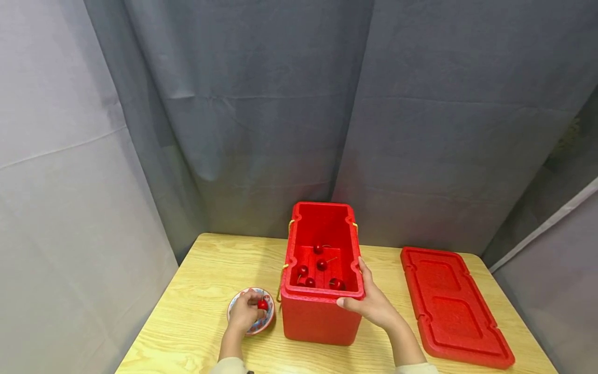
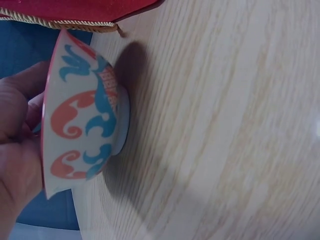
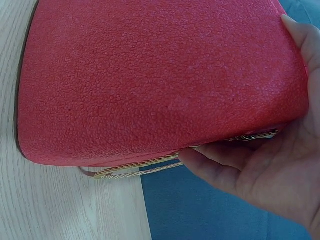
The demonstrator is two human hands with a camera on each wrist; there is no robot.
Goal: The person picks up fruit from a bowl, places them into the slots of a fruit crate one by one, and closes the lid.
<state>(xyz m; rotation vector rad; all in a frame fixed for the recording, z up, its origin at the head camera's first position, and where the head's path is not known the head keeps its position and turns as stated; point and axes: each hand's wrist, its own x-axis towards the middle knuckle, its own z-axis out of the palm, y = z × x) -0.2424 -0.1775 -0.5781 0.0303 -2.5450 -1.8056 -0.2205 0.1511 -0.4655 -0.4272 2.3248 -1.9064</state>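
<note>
My left hand [image 1: 245, 311] is at a small patterned bowl [image 2: 82, 117] on the table, pinching a red cherry [image 1: 263, 305] between thumb and fingers over the bowl. In the left wrist view the bowl's wall hides the fingertips and the cherry. Beside the bowl stands an open red foam box [image 1: 322, 319], upright, with several cherries [image 1: 322, 264] on its floor. My right hand [image 1: 372, 302] grips the box's near right corner, thumb on the front rim and fingers along the right side. The right wrist view has the hand [image 3: 272, 170] against that wall.
A red foam lid [image 1: 455, 306] lies flat on the table's right side. Gold cord handles [image 3: 137, 169] hang at the box's sides. The wooden table [image 1: 187, 322] ends at grey curtains [image 1: 261, 130] behind and at both sides.
</note>
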